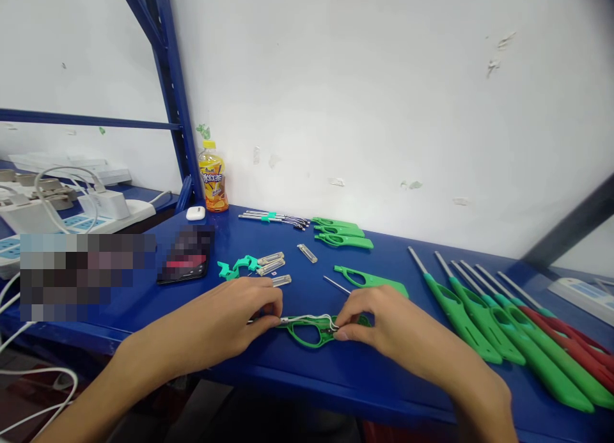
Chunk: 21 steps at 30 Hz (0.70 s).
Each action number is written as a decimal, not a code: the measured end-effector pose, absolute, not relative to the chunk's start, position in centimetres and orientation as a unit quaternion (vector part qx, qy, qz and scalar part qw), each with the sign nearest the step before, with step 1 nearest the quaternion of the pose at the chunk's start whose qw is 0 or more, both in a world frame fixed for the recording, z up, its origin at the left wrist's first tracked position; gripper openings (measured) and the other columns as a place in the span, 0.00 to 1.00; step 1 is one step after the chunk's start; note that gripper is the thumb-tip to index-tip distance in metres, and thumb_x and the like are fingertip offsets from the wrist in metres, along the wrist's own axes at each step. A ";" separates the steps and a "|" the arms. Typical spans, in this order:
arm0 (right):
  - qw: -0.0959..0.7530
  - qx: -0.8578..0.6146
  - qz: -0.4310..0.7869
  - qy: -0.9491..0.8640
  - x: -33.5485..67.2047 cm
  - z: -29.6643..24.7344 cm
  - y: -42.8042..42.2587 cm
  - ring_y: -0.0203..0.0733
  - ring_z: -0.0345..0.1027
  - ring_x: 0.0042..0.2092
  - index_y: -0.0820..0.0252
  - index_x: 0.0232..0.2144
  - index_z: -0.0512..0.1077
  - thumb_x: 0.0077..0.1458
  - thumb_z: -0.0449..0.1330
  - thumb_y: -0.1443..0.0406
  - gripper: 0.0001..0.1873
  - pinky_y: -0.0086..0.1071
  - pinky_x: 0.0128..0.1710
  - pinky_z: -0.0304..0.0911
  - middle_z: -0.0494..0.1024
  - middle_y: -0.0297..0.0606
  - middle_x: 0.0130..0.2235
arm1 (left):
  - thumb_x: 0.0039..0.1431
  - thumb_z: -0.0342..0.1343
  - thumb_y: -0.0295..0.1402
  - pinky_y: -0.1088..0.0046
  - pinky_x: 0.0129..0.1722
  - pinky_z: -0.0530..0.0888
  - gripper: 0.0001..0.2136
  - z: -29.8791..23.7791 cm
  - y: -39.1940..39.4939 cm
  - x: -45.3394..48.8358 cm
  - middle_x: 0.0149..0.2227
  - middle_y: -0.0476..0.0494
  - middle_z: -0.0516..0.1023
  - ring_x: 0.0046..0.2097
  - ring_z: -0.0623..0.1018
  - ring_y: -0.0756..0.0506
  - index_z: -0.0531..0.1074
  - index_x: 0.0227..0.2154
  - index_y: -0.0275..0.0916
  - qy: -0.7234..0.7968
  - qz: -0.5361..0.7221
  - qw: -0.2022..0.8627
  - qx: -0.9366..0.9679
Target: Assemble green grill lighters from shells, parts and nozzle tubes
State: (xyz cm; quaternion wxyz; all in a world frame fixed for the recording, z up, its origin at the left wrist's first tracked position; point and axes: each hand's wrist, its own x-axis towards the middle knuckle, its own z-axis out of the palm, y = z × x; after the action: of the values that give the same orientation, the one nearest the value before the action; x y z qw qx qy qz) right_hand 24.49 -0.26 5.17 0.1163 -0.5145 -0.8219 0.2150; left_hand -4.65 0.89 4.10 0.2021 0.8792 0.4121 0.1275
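Note:
A green lighter half-shell point(307, 342) lies open side up near the table's front edge, between my hands. My left hand point(240, 312) pinches the metal lighter tube point(283, 321) at the shell's narrow end. White wires point(311, 317) run from the tube along the shell to my right hand point(378, 315). There, thumb and forefinger close on the dark igniter at the wires' end, over the trigger opening; the fingers partly hide it. Just beyond are a thin metal rod point(337, 284), possibly a screwdriver, and another green half-shell point(371, 280).
Clear fuel tanks point(272, 266) and teal plastic parts point(237, 267) lie beyond my left hand. Wired metal tubes point(268, 217) and green shells point(343, 240) sit near the wall. Several assembled lighters point(460, 321) line the right. A phone point(187, 254) and drink bottle point(213, 181) stand left.

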 end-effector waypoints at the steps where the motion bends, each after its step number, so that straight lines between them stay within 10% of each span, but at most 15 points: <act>1: 0.115 -0.515 0.216 -0.822 24.4 5.2 -0.3 0.46 0.79 0.43 0.47 0.34 0.86 0.64 0.71 0.59 0.05 0.35 0.44 0.65 0.88 0.28 0.38 | 0.75 0.56 0.33 0.68 0.42 0.69 0.08 4.1 0.9 -4.6 0.41 0.53 0.80 0.44 0.79 0.44 0.75 0.37 0.46 0.412 0.128 0.205 0.879; 21: 0.108 -0.521 0.226 -0.816 23.9 5.5 -0.2 0.44 0.80 0.41 0.47 0.33 0.87 0.63 0.71 0.60 0.05 0.33 0.43 0.66 0.88 0.28 0.36 | 0.76 0.55 0.32 0.68 0.44 0.71 0.08 3.4 1.2 -4.8 0.43 0.51 0.82 0.47 0.80 0.43 0.79 0.41 0.47 0.396 0.117 0.177 0.893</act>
State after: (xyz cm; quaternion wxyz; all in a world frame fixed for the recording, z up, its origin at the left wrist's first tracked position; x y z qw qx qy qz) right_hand 23.93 -0.20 5.48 0.1078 -0.5214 -0.8158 0.2258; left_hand -4.80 1.23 3.40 0.1770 0.8933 0.3961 0.1175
